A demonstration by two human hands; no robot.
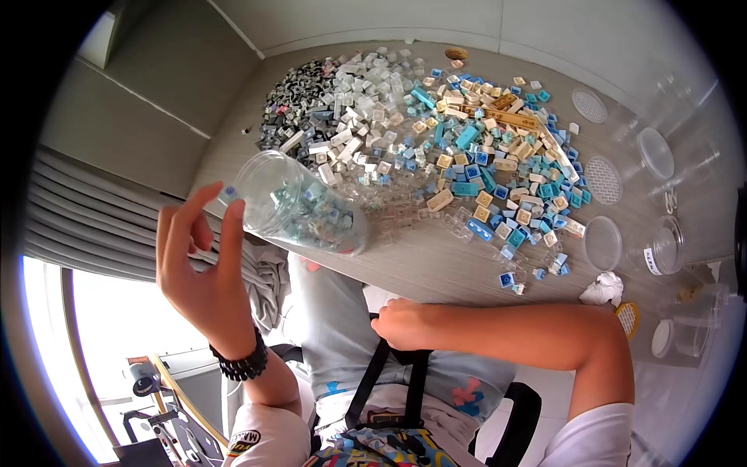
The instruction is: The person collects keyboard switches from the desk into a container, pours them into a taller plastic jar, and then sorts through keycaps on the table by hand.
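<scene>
Small clear keycap [229,194], its middle tinged blue, sits at the fingertips of the left hand [202,280] in the head view. That hand is narrowed to a pinch, thumb on one side of the piece and index finger on the other, with the remaining fingers loosely bent. The piece is too small to tell a long axis.

Just to the right of those fingertips is the uncovered mouth of a clear jar [315,214], with keycaps gathered toward its base. The jar appears to stand upright near the edge of the tabletop [420,268]; through the wide lens its long axis slants, mouth toward the left hand and base away from it. Keycap and rim lie close together, and the left hand is clearly the nearer of the two.

The right hand [401,323] is curled in front of the lap, to the right of the left hand and well apart from the keycap; its fingers are hidden, so I cannot tell whether it holds anything. Forward of the right hand spread blue, teal and cream keycaps [465,189]; farther forward and leftward lie white keycaps [352,145] and dark keycaps [294,101]. Off to its right are a round clear lid [603,243] and a crumpled tissue [602,289].
</scene>
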